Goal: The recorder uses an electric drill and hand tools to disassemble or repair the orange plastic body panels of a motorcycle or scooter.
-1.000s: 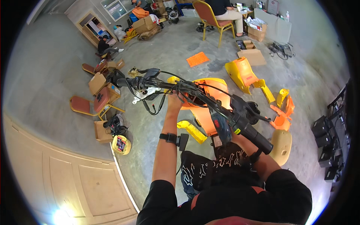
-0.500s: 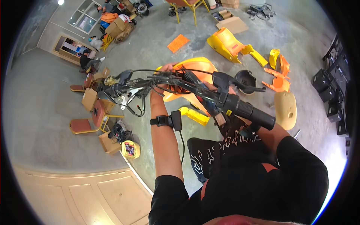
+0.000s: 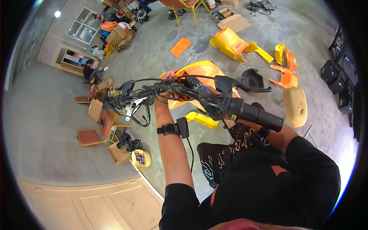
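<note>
A black handlebar [image 3: 199, 97], with a rubber grip, brake lever and loose cables, crosses in front of me. Beyond it sits a curved orange body panel with a yellow rim [image 3: 205, 71]. My left hand [image 3: 168, 75] reaches past the bar and holds the panel's left edge, fingers closed on it; cables cover part of the hand. Behind the bar, at the panel's lower right side, my right hand [image 3: 214, 91] is mostly hidden, and its fingers cannot be made out. A yellow plastic piece [image 3: 203, 120] shows below the panel.
On the floor beyond are orange-yellow fairings [image 3: 232, 43], an orange mat [image 3: 181, 47], a black round part [image 3: 252, 79] and a tan seat [image 3: 295, 107]. Chairs [image 3: 100, 132], boxes and a yellow container [image 3: 141, 158] stand at left. Black boxes [image 3: 332, 74] line the right. A person [image 3: 90, 71] sits far left.
The view has shifted slightly, so the surroundings sit a little differently. My left hand stays at the panel's edge, and my right hand stays behind the handlebar.
</note>
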